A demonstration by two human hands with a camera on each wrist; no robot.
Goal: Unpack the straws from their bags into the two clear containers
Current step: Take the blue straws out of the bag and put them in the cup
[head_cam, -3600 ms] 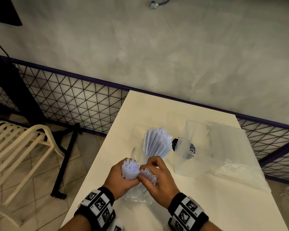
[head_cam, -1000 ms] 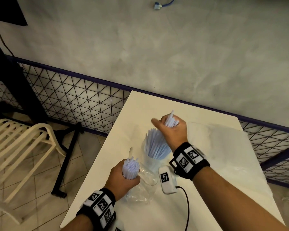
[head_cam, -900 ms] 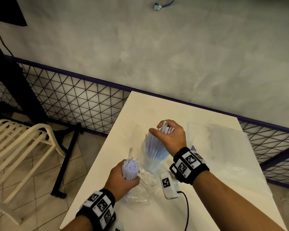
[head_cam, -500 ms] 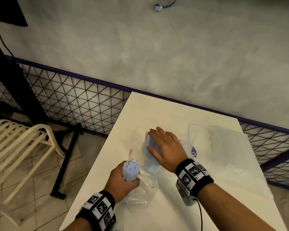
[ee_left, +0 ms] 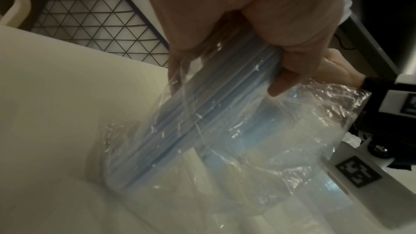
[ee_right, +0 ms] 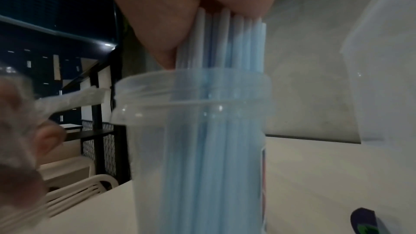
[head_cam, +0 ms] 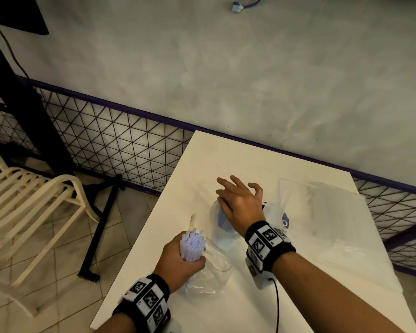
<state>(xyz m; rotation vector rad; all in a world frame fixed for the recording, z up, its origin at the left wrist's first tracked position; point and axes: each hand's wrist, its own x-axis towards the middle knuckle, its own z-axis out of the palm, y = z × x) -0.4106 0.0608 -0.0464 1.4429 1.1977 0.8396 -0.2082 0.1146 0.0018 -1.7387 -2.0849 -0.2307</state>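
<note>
My left hand [head_cam: 178, 263] grips a bundle of pale blue straws [head_cam: 192, 245] still in its crinkled clear bag [head_cam: 208, 275], standing on end on the white table [head_cam: 226, 159]. The left wrist view shows my fingers [ee_left: 292, 45] curled round the bagged straws [ee_left: 191, 122]. A clear round container [ee_right: 198, 149] full of blue straws [ee_right: 225, 45] stands just beyond. My right hand [head_cam: 238, 200] lies flat on the straw tops, palm pressing down, fingers spread and straight. Only the container's near rim [head_cam: 220, 224] shows under that hand.
A large clear plastic bag [head_cam: 327, 224] lies on the table's right side. A cable [head_cam: 277, 306] runs from my right wrist. A wire-mesh fence [head_cam: 120, 145] backs the table, and a cream plastic chair [head_cam: 27, 205] stands on the tiled floor at left.
My right hand carried a few straws to the container, let them drop in, then flattened onto the straw tops. The left hand kept its hold on the bagged bundle.
</note>
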